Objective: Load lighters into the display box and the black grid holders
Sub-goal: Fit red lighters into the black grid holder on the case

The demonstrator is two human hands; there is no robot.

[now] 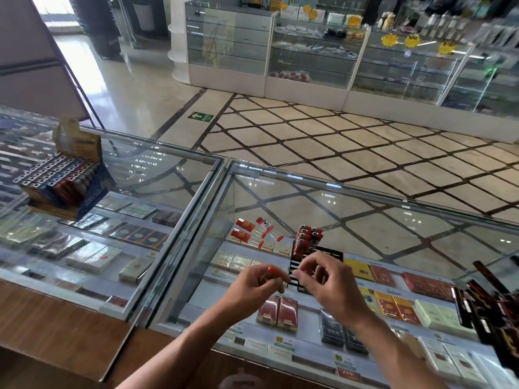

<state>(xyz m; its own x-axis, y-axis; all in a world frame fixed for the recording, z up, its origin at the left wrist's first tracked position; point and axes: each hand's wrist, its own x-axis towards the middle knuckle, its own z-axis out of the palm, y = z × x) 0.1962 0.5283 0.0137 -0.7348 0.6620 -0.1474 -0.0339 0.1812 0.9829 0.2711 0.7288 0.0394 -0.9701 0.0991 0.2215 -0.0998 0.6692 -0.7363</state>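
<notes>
Just left of the flat black grid holder (pixel 332 254), our left hand (pixel 252 287) pinches a red plastic lighter (pixel 273 269); our right hand (pixel 328 282) curls over it, grip unclear; upright red lighters (pixel 307 238) fill its far corner

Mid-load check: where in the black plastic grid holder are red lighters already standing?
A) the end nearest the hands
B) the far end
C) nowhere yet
B: the red lighters stand clustered at the far end of the black plastic grid holder; visible slots nearer the right hand look empty. The left hand grips a loose red lighter.
</notes>
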